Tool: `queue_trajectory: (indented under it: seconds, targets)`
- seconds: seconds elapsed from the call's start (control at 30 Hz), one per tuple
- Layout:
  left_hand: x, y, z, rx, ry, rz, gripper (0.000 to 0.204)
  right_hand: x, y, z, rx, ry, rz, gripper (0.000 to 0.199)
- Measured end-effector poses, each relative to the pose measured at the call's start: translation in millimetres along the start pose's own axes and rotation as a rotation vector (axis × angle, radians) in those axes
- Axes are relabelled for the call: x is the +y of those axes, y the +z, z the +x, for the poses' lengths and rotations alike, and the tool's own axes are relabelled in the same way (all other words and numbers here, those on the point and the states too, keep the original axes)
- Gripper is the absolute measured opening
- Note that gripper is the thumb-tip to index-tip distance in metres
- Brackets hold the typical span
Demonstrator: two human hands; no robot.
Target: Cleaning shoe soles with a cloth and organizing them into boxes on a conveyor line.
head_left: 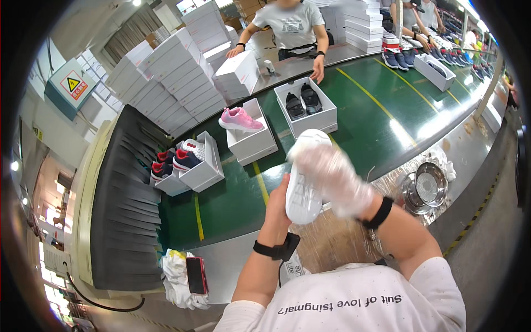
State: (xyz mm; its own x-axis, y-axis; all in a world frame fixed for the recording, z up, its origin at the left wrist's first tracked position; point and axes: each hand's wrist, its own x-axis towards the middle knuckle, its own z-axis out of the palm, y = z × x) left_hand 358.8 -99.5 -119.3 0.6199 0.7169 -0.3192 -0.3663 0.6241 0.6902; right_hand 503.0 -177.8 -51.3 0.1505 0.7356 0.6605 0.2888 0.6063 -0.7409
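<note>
A shoe (303,203) is held up in front of me with its white, grooved sole turned toward my face. My left hand (279,200) is bare and closed around the shoe's left side; the other fingers are hidden behind it. Over the sole lies my right hand (336,178), covered in white glove material and smeared by motion. Its fingers are too blurred to read, and whether it also holds a cloth does not show. Beyond the shoe, a white box (326,122) on the green conveyor (354,108) contains a pair of dark shoes (303,102).
Open boxes with a pink shoe (241,120) and navy-red shoes (187,157) stand left, near a black strip curtain (124,205). Metal bowls (425,188) sit right. A phone (196,275) rests on white cloth (174,276). A co-worker (292,27) stands across the conveyor.
</note>
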Motion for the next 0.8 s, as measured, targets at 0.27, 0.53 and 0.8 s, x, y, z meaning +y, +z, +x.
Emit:
queue_trajectory:
  seconds: [0.27,0.53,0.8]
  targets:
    - [46.9,-21.8,4.6,-0.126,0.092,-0.149,0.046,-7.4,-4.5,-83.2,-0.88,-0.113,-0.466,0.046]
    - [170.8,-107.4,72.3,0.274,0.827,0.995,0.031,37.6,-16.3,-90.0,-0.433,-0.027,-0.595,0.04]
    - [236.8,-101.7,195.4,0.308,1.042,2.376,0.049,93.4,-35.5,-115.3,-0.396,0.28,-0.636,0.045]
